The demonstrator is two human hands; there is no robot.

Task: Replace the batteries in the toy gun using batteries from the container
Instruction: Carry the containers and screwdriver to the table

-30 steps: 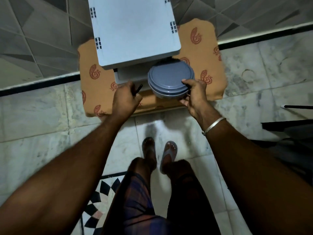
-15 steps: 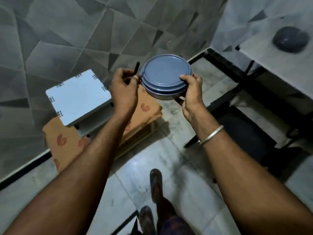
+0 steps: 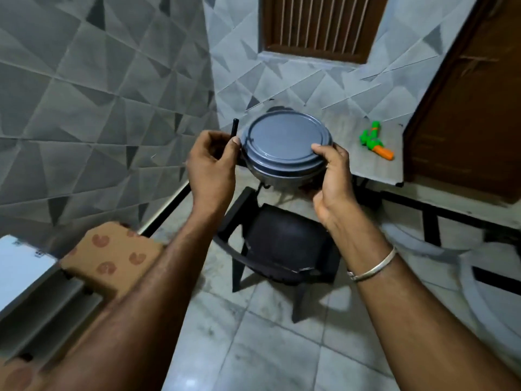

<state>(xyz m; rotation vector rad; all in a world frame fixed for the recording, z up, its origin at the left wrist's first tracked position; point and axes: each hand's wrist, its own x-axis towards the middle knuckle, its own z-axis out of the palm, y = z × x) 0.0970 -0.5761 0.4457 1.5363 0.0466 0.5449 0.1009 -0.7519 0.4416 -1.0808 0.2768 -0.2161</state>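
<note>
A round grey-blue container (image 3: 284, 148) with its lid on is held in the air between both hands. My right hand (image 3: 332, 176) grips its right rim, thumb on the lid's edge. My left hand (image 3: 212, 165) is at its left rim and also holds a thin black stick-like tool (image 3: 233, 132) that points up. The green and orange toy gun (image 3: 376, 141) lies on a grey table (image 3: 375, 170) at the right, beyond the container. What is inside the container is hidden.
A black plastic chair (image 3: 282, 244) stands on the floor under the hands, in front of the table. A box covered with orange patterned cloth (image 3: 112, 255) and a white slab (image 3: 19, 261) sit at lower left. A brown door (image 3: 473, 108) is at the right.
I have turned from the orange-cloth box to the right, and both hands carried the container up and across. The table with the toy gun and the chair have come into view.
</note>
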